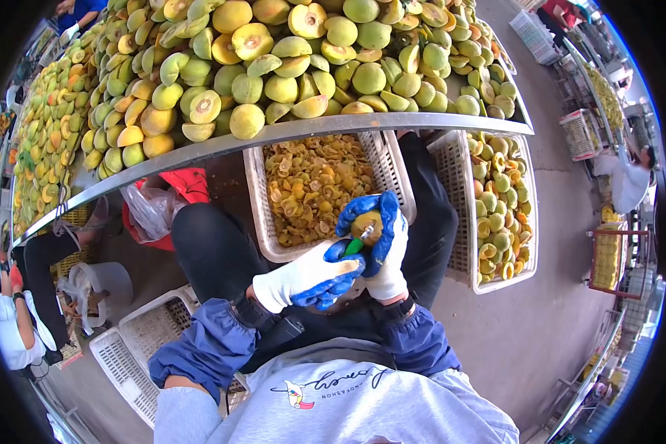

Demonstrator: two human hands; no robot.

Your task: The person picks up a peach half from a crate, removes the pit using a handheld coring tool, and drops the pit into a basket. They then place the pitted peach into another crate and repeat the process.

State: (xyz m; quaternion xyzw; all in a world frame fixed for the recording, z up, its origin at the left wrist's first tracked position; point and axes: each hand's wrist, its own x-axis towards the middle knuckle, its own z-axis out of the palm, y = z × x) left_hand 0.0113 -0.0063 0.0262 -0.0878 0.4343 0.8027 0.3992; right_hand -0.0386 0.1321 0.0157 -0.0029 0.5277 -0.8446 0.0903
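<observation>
My left hand (pixel 314 277), in a white glove with a blue palm, is closed around the green handle (pixel 354 248) of a small tool. The tool's metal end touches a yellow-brown fruit piece (pixel 366 220). My right hand (pixel 385 240), gloved the same way, has its fingers wrapped round that fruit. Both hands are close together over the near right edge of a white crate (pixel 257 211) holding small orange-brown scraps (pixel 314 177). Beyond them, many green and yellow fruits (pixel 281 89), some cut in halves, are heaped on a metal-edged table (pixel 311 132).
A white crate (pixel 462 214) of cut fruit stands at the right. Left of my knee are a red container (pixel 192 181) with a plastic bag (pixel 149 211), and a grey bucket (pixel 115 285). Empty crates (pixel 122 362) lie lower left. Other people sit at the left and right edges.
</observation>
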